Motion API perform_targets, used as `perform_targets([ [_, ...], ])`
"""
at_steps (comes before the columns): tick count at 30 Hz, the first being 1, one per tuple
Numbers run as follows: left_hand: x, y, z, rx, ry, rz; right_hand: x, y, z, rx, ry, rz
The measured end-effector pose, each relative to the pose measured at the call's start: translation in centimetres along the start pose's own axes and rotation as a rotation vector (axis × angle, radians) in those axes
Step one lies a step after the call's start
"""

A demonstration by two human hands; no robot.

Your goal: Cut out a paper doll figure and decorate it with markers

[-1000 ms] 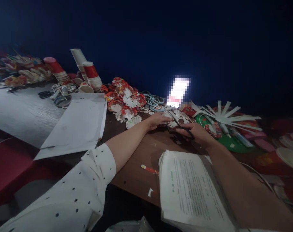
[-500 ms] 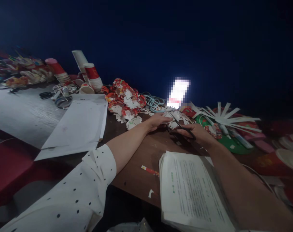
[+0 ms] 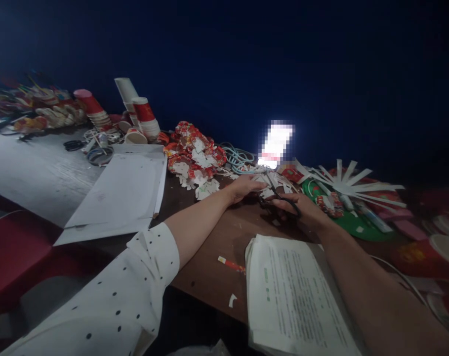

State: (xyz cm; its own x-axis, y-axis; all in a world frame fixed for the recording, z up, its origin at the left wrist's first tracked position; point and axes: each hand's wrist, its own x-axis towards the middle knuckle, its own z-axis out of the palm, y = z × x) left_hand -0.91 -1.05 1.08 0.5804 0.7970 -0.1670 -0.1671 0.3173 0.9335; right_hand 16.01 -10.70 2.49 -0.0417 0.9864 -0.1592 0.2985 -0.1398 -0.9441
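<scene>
My right hand [image 3: 301,206] is closed around the dark handles of a pair of scissors [image 3: 291,208]. The blades point up and to the left, toward my other hand. My left hand [image 3: 245,188] is just left of the scissors, its fingers closed and pointing right. What they pinch is too small and dark to make out. Right behind both hands lies a heap of white paper scraps [image 3: 283,186]. Beyond it stands a bright blurred screen [image 3: 276,144]. Cut red-and-white paper pieces [image 3: 196,153] are piled to the left of my left hand.
A printed paper stack [image 3: 294,291] lies in front of my right forearm. To the left is a white flat box [image 3: 122,183], with stacked paper cups [image 3: 146,118] behind. On the right, a paper cup cut into strips [image 3: 348,188] sits by a green disc [image 3: 361,228]. A light blue cable [image 3: 238,157] is coiled behind.
The whole view has shifted slightly, so things sit a little farther right. Both hands keep nearly the same place, and the scissors stay in my right hand.
</scene>
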Motion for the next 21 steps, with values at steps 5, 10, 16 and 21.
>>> perform_targets([
  [5,-0.27,0.13,0.15,0.014,-0.030,-0.002,0.00,-0.14,-0.33,0.011,-0.026,0.023],
  [10,-0.20,-0.04,-0.01,0.021,-0.062,0.001,-0.21,-0.32,-0.31,-0.016,-0.053,0.003],
  [16,-0.17,-0.07,-0.07,0.057,-0.061,-0.014,-0.31,-0.57,0.11,0.025,-0.026,0.004],
  [21,-0.33,0.10,0.11,0.043,-0.047,-0.031,-0.13,-0.36,-0.07,0.001,-0.017,0.002],
])
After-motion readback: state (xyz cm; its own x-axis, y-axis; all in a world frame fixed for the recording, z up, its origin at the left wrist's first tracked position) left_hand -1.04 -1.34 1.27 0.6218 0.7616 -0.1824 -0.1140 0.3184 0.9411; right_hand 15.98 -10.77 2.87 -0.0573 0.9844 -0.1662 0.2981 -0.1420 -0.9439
